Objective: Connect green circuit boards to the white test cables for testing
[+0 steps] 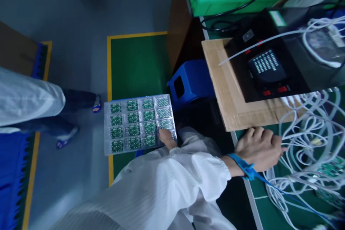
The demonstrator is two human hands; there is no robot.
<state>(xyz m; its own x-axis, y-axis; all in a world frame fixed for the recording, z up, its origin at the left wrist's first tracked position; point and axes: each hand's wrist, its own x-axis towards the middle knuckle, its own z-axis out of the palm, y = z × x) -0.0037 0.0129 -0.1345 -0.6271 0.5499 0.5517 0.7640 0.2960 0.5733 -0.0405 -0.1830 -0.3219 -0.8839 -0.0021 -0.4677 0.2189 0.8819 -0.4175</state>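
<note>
My left hand [258, 147], with a blue strap [242, 165] round its wrist, is at the bench edge, palm down. Its fingers are curled together beside white cables [299, 158]; what lies under them is hidden. Lower down, a clear compartment tray [107, 150] is held out over the floor. Green circuit boards [133, 117] fill several of its compartments. My right hand [165, 137] grips the tray near its right side, its fingers partly hidden. White sleeves cover both arms.
On the bench, a black device [291, 75] with a lit screen stands by cardboard [226, 93]. A green bin [239, 5] is behind. Below are a blue container [192, 82] and dark space. Another person's legs [78, 100] are at left.
</note>
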